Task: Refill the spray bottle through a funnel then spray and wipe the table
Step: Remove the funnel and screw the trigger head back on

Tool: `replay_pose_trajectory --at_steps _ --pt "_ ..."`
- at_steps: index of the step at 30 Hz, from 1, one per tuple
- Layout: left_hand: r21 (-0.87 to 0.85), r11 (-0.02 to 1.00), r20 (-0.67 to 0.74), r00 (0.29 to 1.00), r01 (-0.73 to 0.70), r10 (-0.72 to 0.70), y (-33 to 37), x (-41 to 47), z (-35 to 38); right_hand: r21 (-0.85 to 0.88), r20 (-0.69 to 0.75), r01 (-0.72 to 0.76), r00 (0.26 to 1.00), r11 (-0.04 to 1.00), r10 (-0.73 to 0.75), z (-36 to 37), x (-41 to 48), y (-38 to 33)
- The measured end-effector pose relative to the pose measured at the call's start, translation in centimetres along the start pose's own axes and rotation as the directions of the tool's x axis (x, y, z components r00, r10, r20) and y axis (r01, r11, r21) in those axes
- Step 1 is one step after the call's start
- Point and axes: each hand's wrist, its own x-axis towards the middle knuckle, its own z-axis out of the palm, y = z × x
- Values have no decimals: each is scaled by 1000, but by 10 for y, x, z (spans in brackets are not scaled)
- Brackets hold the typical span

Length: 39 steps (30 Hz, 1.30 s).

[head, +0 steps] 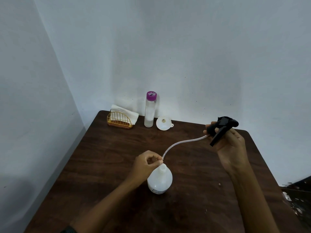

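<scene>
now the white spray bottle (159,180) stands upright and uncapped near the middle of the dark wooden bench (107,157). the left hand (147,161) sits just above and left of the bottle's open neck, its fingers (157,159) pinching the lower end of the clear dip tube (183,143). from there the tube curves up and away to the right of the bottle, into the black trigger head (222,128). the right hand (230,145) holds that head in the air, well right of the bottle, fingers curled around it. beyond the bottle, at the bench's far edge by the wall, lies a white funnel (164,123) on its side. just left of the funnel stands a tall clear bottle with a purple cap (150,110), and further left a gold wire holder with white napkins (122,117).
</scene>
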Motion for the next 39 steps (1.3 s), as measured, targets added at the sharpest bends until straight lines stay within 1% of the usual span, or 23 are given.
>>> replay_pose_trajectory --at_steps 3,7,10,14,18,23,28,32,35,39 --pt "-35 999 41 999 22 -20 1 -1 1 -60 24 -3 1000 998 4 5 -2 1" --pt "-109 994 32 999 8 -4 10 2 1 -87 28 -15 999 996 18 7 -2 7" --pt "-50 999 33 999 -6 7 12 5 1 -100 55 -16 998 995 22 10 -3 10" --pt "24 1000 52 998 21 -22 3 4 1 -122 56 -48 997 991 55 13 -6 17" --pt "-26 1000 58 998 17 -15 -2 -1 1 -140 58 -114 991 984 123 18 -10 26" --pt "-81 997 102 995 -12 21 -1 -5 2 -163 55 -150 985 975 161 23 -12 35" --pt "-51 999 94 995 -12 17 -2 -4 3 -236 65 -182 977 955 203 25 -16 44" --pt "-24 1000 91 996 4 -2 -4 -5 3 -255 73 -227 965 940 253 26 -20 54" --pt "-52 998 81 997 18 -13 -5 -7 3 -265 84 -235 960 935 266 27 -21 56" --pt "-101 993 148 988 56 -41 -9 -11 3 -309 113 -226 956 924 272 30 -24 61"
